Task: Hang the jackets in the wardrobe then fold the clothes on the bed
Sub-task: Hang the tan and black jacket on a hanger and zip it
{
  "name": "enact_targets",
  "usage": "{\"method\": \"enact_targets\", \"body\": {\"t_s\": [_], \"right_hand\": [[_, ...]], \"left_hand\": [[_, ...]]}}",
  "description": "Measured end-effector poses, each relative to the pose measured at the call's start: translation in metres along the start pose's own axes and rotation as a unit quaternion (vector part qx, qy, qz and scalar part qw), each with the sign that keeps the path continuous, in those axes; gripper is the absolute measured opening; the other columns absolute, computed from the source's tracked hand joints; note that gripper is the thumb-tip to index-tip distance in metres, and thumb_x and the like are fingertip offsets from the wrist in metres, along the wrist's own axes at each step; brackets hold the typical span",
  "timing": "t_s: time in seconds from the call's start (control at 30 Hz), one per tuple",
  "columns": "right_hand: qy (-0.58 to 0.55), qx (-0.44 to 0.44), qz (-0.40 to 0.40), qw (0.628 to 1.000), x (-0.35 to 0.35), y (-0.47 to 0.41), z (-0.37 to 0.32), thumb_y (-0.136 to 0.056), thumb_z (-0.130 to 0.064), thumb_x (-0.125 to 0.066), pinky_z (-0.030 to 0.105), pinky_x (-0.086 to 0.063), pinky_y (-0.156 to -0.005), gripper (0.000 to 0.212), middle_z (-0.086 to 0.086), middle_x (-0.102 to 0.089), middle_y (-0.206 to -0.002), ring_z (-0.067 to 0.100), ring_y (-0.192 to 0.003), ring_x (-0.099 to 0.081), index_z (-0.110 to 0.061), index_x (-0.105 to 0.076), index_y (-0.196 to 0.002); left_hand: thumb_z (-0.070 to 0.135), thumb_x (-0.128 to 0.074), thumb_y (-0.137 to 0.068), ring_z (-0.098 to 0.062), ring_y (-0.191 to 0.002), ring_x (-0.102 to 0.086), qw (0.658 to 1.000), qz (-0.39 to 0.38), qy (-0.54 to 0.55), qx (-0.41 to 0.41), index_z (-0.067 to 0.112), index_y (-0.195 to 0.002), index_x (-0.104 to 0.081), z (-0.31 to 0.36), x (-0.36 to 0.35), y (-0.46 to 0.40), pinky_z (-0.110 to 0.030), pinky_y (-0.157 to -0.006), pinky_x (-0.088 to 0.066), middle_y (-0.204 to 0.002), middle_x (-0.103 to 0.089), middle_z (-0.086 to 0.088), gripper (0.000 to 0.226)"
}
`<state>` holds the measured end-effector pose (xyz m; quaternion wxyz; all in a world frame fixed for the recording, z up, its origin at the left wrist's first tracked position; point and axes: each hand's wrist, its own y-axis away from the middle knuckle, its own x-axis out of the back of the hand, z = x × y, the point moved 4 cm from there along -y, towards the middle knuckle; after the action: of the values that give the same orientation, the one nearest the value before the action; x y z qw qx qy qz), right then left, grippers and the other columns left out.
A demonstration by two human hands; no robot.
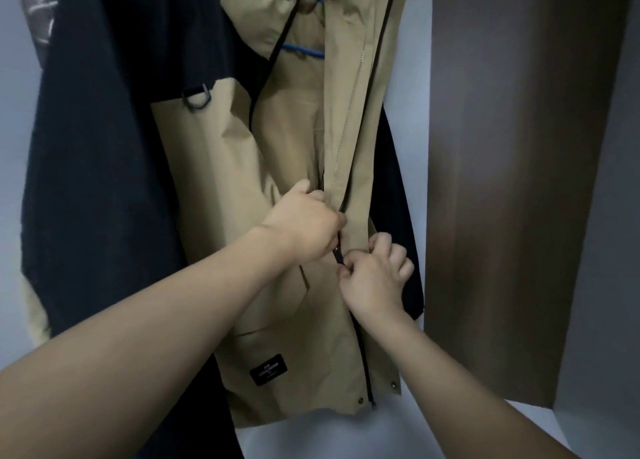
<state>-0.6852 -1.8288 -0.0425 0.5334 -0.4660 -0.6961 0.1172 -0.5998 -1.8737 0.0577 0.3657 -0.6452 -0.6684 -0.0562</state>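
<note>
A tan and dark navy jacket [221, 168] hangs upright on a blue hanger [304, 50], filling the middle and left of the view. Its front faces the person, with the tan panels in the centre and the navy sleeves falling to either side. A grey ring [196, 99] sits on the chest at the seam between navy and tan, and a small black label [269, 369] is sewn near the hem.

Both hands are at the jacket's front opening, about halfway down. The left hand [304, 223] is curled closed on the tan fabric just left of the zipper [346, 140], bunching the edge of the front panel in its fingers. The right hand [372, 275] sits just below and to the right of it, its fingers curled, thumb and forefinger pinching the dark zipper pull [339, 256]. The two hands are close together, nearly touching, with the pull between them. Above the hands the zipper teeth run up toward the collar with the two front edges lying together; below the hands the dark zipper line runs down to the hem.

To the right of the jacket stands a brown wardrobe panel [519, 181], tilted in the wide view, against pale walls [606, 251]. A grey patterned garment [38, 12] shows at the upper left, behind the navy sleeve.
</note>
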Motion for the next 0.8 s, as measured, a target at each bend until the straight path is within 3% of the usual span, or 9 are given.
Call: {"method": "enact_targets", "body": {"t_s": [0.07,0.17,0.23,0.37,0.5,0.63,0.7,0.8], "right_hand": [[0.018,0.004,-0.030,0.999,-0.002,0.001,-0.001,-0.091,-0.034,-0.055,0.040,-0.018,-0.104,0.019,0.001,-0.033,-0.124,0.026,-0.117,-0.025,-0.024,-0.071,-0.095],[0.043,-0.011,-0.094,0.995,-0.001,0.000,0.002,-0.092,-0.036,-0.052,0.041,-0.018,-0.106,0.023,0.002,-0.031,-0.130,0.027,-0.121,-0.025,-0.023,-0.069,-0.102],[0.029,-0.018,-0.078,0.996,0.011,-0.012,-0.005,-0.090,-0.040,-0.053,0.042,-0.019,-0.105,0.024,0.002,-0.029,-0.131,0.027,-0.121,-0.024,-0.023,-0.067,-0.100],[-0.017,-0.015,0.011,1.000,0.044,-0.048,-0.027,-0.088,-0.042,-0.056,0.041,-0.020,-0.103,0.023,0.001,-0.029,-0.131,0.027,-0.118,-0.025,-0.024,-0.067,-0.097],[-0.005,-0.001,-0.027,1.000,0.048,-0.059,-0.031,-0.090,-0.030,-0.053,0.039,-0.021,-0.101,0.020,0.002,-0.030,-0.128,0.028,-0.117,-0.026,-0.025,-0.068,-0.101],[0.055,0.033,-0.102,0.993,0.044,-0.063,-0.024,-0.089,-0.030,-0.054,0.038,-0.021,-0.098,0.019,0.002,-0.031,-0.127,0.027,-0.115,-0.027,-0.023,-0.069,-0.099],[0.048,0.020,-0.111,0.993,0.047,-0.067,-0.020,-0.091,-0.035,-0.054,0.038,-0.021,-0.099,0.023,0.003,-0.030,-0.131,0.027,-0.117,-0.027,-0.022,-0.068,-0.104],[0.032,0.013,-0.082,0.996,0.052,-0.070,-0.015,-0.091,-0.041,-0.054,0.038,-0.021,-0.096,0.025,0.001,-0.032,-0.129,0.026,-0.116,-0.027,-0.024,-0.067,-0.102]], "left_hand": [[0.037,-0.040,-0.096,-0.023,-0.100,-0.052,0.999,0.019,-0.050,0.002,0.023,-0.102,-0.056,-0.012,0.012,-0.008,-0.037,-0.084,-0.026,-0.106,-0.065,0.003,0.023],[0.033,-0.040,-0.095,-0.026,-0.095,-0.052,0.994,0.070,-0.051,0.064,0.018,-0.101,-0.058,-0.033,0.033,-0.015,-0.038,-0.084,-0.026,-0.104,-0.066,0.000,0.025],[0.032,-0.038,-0.096,-0.027,-0.095,-0.054,0.993,0.073,-0.030,0.082,0.018,-0.100,-0.057,-0.036,0.038,-0.019,-0.037,-0.080,-0.023,-0.105,-0.066,-0.001,0.023],[0.028,-0.038,-0.097,-0.025,-0.096,-0.055,0.996,0.068,-0.057,0.013,0.018,-0.104,-0.057,-0.029,0.045,-0.028,-0.036,-0.079,-0.022,-0.105,-0.065,0.000,0.022],[0.021,-0.034,-0.098,-0.026,-0.097,-0.053,0.985,0.086,-0.149,-0.020,0.015,-0.105,-0.059,-0.044,0.057,-0.034,-0.038,-0.087,-0.030,-0.103,-0.064,0.000,0.027],[0.014,-0.030,-0.095,-0.026,-0.090,-0.055,0.970,0.137,-0.185,0.071,0.013,-0.099,-0.054,-0.087,0.090,-0.048,-0.039,-0.085,-0.033,-0.094,-0.062,-0.004,0.024],[0.016,-0.033,-0.096,-0.026,-0.090,-0.056,0.977,0.093,-0.189,0.038,0.016,-0.092,-0.047,-0.102,0.099,-0.055,-0.037,-0.078,-0.029,-0.094,-0.063,-0.003,0.014],[0.022,-0.045,-0.091,-0.027,-0.099,-0.060,0.997,-0.031,-0.066,0.003,0.024,-0.094,-0.044,-0.094,0.090,-0.054,-0.035,-0.079,-0.032,-0.102,-0.065,-0.004,0.004]]}}
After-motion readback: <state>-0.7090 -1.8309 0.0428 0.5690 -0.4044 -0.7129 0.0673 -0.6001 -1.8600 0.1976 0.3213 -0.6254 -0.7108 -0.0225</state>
